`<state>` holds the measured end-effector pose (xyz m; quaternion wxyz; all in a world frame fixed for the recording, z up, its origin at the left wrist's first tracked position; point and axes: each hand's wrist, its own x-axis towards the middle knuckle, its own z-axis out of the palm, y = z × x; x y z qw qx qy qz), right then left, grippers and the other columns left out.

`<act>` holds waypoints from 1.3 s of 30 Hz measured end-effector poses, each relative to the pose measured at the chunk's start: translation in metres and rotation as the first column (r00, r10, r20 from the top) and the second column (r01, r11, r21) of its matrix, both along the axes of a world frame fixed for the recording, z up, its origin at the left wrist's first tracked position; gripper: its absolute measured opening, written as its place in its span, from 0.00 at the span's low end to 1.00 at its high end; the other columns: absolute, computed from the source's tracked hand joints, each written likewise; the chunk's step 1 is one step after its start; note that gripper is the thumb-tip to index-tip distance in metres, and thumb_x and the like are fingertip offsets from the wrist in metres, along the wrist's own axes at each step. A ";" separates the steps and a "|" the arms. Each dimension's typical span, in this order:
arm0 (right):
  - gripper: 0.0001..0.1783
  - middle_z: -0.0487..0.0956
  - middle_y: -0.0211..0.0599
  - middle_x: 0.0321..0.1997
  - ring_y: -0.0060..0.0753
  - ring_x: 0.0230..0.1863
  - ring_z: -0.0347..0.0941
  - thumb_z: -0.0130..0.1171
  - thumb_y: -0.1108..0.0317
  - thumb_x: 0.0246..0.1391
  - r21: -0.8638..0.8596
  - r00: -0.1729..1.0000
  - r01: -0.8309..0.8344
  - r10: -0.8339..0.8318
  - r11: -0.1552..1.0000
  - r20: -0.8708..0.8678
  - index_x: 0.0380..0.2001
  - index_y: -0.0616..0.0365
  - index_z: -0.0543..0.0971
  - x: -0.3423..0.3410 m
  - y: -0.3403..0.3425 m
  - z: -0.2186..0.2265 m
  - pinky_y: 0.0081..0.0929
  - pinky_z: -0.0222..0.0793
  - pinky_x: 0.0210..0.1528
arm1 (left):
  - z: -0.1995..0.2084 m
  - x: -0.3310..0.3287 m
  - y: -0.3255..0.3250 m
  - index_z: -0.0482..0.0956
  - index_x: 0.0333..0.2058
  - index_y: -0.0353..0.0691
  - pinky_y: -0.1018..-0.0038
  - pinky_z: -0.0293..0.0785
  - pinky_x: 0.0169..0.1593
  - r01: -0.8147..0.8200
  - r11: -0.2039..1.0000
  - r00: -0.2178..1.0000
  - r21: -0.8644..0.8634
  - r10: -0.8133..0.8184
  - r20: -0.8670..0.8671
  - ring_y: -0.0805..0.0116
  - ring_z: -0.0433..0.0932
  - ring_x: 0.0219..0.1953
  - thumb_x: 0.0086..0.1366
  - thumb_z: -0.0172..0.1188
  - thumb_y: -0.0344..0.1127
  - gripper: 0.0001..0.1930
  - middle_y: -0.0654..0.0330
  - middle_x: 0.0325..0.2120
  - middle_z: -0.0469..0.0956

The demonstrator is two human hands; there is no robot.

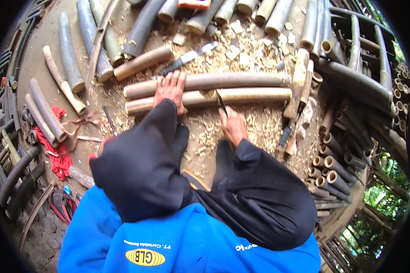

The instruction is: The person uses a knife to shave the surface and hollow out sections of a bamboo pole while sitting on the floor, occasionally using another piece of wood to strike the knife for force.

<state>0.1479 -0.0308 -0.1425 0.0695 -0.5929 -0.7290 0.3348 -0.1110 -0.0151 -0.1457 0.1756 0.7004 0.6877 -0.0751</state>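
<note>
Two bamboo lengths lie side by side across the ground: a brownish far one (237, 81) and a paler near one (255, 96). A small notch (208, 93) shows on the near length's upper edge, around its middle. My left hand (169, 91) lies over both lengths left of the notch, its fingers bent over the far one. My right hand (234, 126) is closed on a knife. The dark, narrow knife blade (221, 102) points away from me and touches or nearly touches the near length, just right of the notch. The knife's handle is hidden in my fingers.
A machete (189, 58) with a black handle lies beyond the bamboo, among pale wood chips (241, 50). Short bamboo pieces (297, 84) lie at the right ends. Stacked bamboo tubes (335, 177) stand at right. Left are a red cloth (59, 157) and more bamboo (70, 54).
</note>
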 end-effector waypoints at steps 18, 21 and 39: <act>0.40 0.70 0.50 0.61 0.56 0.63 0.66 0.72 0.55 0.47 0.315 0.722 0.242 -0.387 0.918 0.573 0.62 0.53 0.70 0.129 -0.098 -0.028 0.50 0.63 0.64 | 0.008 -0.006 -0.048 0.72 0.55 0.38 0.59 0.68 0.59 0.167 0.976 0.923 0.137 -0.204 0.326 0.47 0.73 0.53 0.42 0.77 0.39 0.39 0.50 0.48 0.73; 0.35 0.70 0.50 0.60 0.57 0.61 0.67 0.70 0.59 0.48 0.230 0.877 0.349 -0.403 0.908 0.261 0.60 0.55 0.72 0.105 -0.075 0.014 0.49 0.64 0.64 | 0.012 -0.020 -0.051 0.79 0.49 0.36 0.57 0.74 0.55 0.111 0.993 0.843 0.048 -0.120 0.525 0.48 0.78 0.49 0.40 0.76 0.44 0.35 0.50 0.42 0.77; 0.38 0.82 0.46 0.44 0.38 0.37 0.82 0.75 0.63 0.46 0.175 0.515 0.857 -0.812 0.484 -0.275 0.59 0.60 0.70 0.206 -0.056 0.078 0.36 0.82 0.42 | 0.039 -0.003 0.019 0.68 0.63 0.42 0.53 0.63 0.69 0.013 0.954 0.960 0.300 -0.096 0.263 0.46 0.65 0.64 0.47 0.80 0.39 0.44 0.49 0.59 0.67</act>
